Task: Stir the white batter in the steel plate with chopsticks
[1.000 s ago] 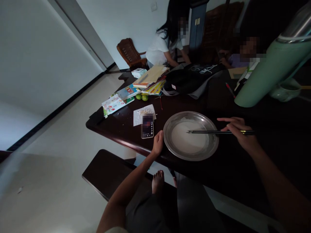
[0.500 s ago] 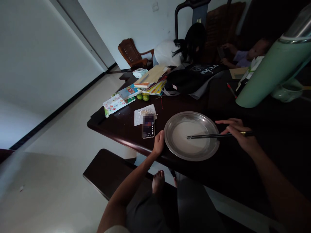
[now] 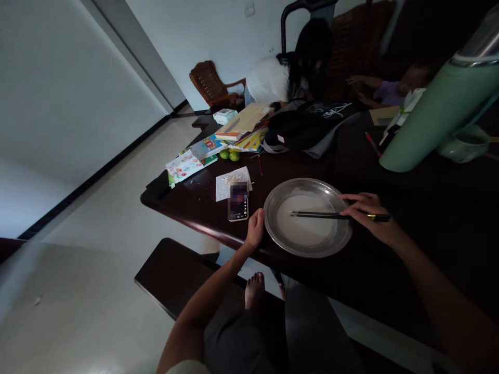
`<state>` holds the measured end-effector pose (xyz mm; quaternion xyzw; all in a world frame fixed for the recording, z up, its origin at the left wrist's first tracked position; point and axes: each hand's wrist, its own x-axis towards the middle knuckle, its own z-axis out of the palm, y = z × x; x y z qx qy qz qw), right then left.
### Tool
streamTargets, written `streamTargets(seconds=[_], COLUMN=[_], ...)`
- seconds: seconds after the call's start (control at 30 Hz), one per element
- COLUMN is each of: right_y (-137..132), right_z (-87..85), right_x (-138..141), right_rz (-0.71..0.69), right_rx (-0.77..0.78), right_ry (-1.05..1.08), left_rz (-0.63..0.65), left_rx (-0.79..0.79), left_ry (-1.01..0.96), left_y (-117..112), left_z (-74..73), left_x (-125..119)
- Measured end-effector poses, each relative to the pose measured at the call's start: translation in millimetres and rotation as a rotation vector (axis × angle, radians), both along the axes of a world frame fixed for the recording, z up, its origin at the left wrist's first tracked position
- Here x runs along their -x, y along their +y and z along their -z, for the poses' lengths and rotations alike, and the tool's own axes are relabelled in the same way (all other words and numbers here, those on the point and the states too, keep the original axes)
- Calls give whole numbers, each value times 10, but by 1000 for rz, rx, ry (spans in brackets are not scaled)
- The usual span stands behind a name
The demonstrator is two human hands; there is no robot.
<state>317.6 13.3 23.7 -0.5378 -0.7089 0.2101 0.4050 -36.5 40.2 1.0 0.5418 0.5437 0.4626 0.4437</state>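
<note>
A round stainless steel basin (image 3: pixel 275 236) rests on the dark table, with a milky white liquid (image 3: pixel 298 231) in it. My left hand (image 3: pixel 255 227) is closed at the basin's left rim, its fingers curled and partly hidden. My right hand (image 3: pixel 368 215), at the right rim, grips a pair of dark chopsticks (image 3: pixel 322 215) with a gold band near the back end. They lie nearly level across the basin, their tips in the liquid left of its middle. The index finger of that hand stretches out above the chopsticks.
Left of the basin lie a phone (image 3: pixel 239 202) and white paper with thin pale sticks (image 3: pixel 233 178). Behind are green fruits (image 3: pixel 234 156), books (image 3: pixel 237 130) and a black bag (image 3: pixel 296 127). A green bottle (image 3: pixel 424 114) stands right. Two people are beyond the table.
My right hand has moved left with the chopsticks, and their tips have shifted left and slightly up in the liquid. My left hand stays at the rim. A person behind has shifted.
</note>
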Motion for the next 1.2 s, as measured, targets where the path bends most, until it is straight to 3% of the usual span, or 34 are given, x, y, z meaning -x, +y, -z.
streamTargets(seconds=[0.13, 0.33, 0.53, 0.73, 0.9, 1.07, 1.2], right_y=[-16, -6, -8, 3, -6, -16, -6], right_z=[-15, -31, -88, -42, -51, -39, -53], right_x=[-76, 20, -112, -26, -91, -20, -46], right_rz=[124, -30, 143, -12, 139, -25, 71], right_rx=[-55, 25, -52, 4, -52, 2, -29], right_ry=[101, 17, 68, 4, 78, 46, 43], left_rz=[-11, -15, -28, -35, -15, -9, -23], left_rx=[20, 1, 40, 23, 6, 2, 27], left_ry=[-10, -6, -24, -14, -16, -19, -23], left_y=[-7, -14, -20, -13, -20, -6, -20], left_z=[-20, -35, -49, -57, -60, -47, -41], left_x=[-9, -28, -51, -64, -61, -52, -63])
